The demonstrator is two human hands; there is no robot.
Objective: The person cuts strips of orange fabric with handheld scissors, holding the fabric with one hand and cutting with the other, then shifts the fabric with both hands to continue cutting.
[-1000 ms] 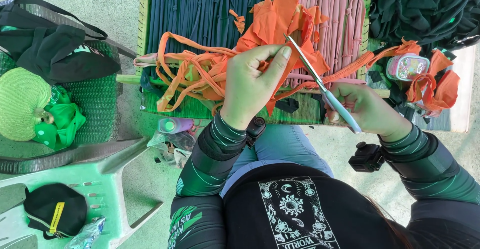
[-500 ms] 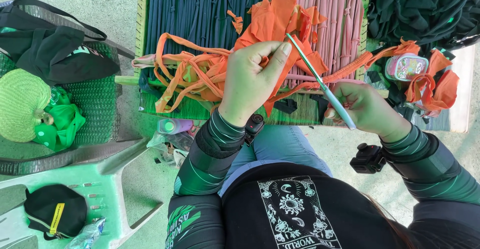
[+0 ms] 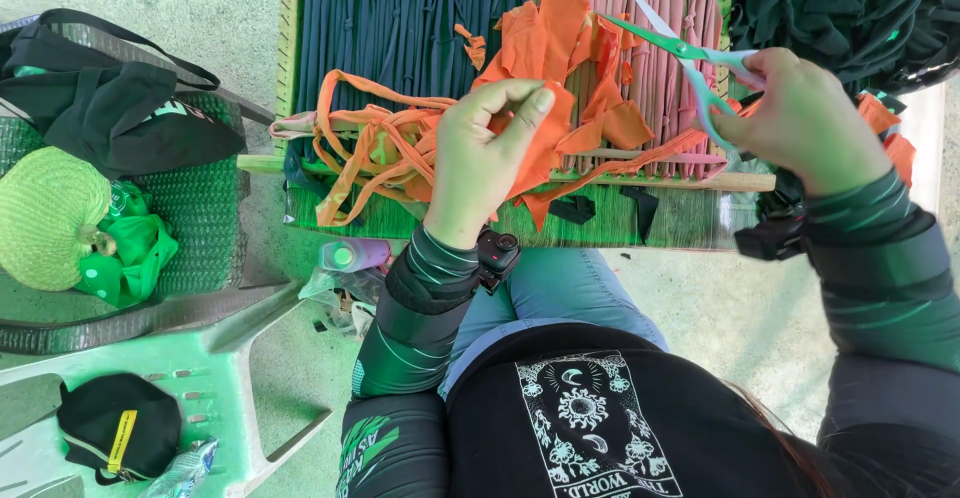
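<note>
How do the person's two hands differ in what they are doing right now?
The left hand pinches orange cloth low over the woven mat; the right hand grips scissors raised off to the side. The left hand's fingers close on fabric, while the right hand's sit in handles with blades open. Both wear striped dark-green sleeves.
</note>
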